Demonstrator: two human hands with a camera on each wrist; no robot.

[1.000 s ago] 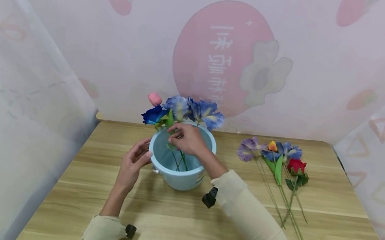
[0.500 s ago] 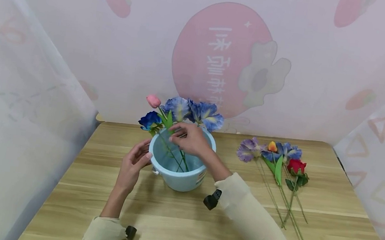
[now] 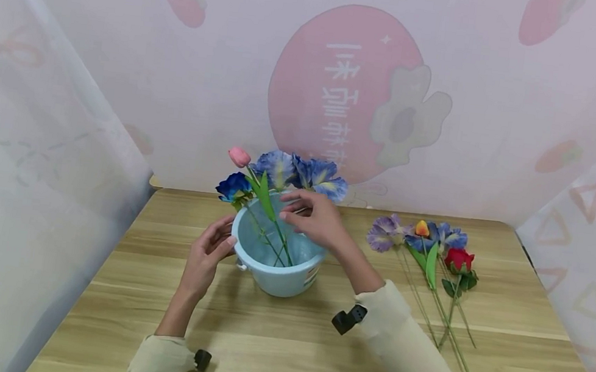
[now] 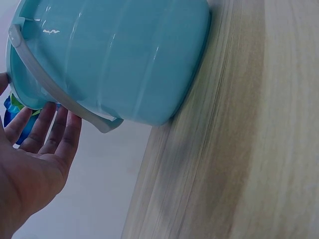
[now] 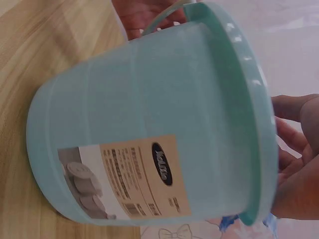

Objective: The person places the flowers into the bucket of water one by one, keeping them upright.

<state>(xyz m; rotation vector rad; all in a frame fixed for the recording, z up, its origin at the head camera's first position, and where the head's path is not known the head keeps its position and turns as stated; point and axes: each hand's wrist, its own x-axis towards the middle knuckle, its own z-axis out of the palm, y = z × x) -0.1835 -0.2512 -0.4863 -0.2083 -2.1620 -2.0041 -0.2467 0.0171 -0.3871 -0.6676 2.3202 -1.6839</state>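
A light blue bucket (image 3: 277, 282) stands upright on the table. Inside lean a pink tulip (image 3: 239, 156), a deep blue flower (image 3: 233, 187) and blue irises (image 3: 326, 180), heads above the rim. My left hand (image 3: 203, 261) rests at the bucket's left rim. In the left wrist view its fingers (image 4: 46, 130) reach nearly straight to the outer wall beside the pale handle (image 4: 55, 89). Over the bucket's right side, my right hand (image 3: 320, 218) has loosely bent fingers, apart from the tulip's stem. In the right wrist view it shows behind the rim, past the label (image 5: 147, 179).
To the right on the wooden table (image 3: 278, 355) lie a purple iris (image 3: 387, 233), an orange tulip (image 3: 422, 228), a blue iris (image 3: 452, 235) and a red rose (image 3: 459, 259), stems towards me. A printed backdrop (image 3: 222, 79) rises behind the table.
My right hand has let go of the tulip's stem and moved right, away from it. The deep blue flower has tilted lower and left. The left hand has stayed at the rim.
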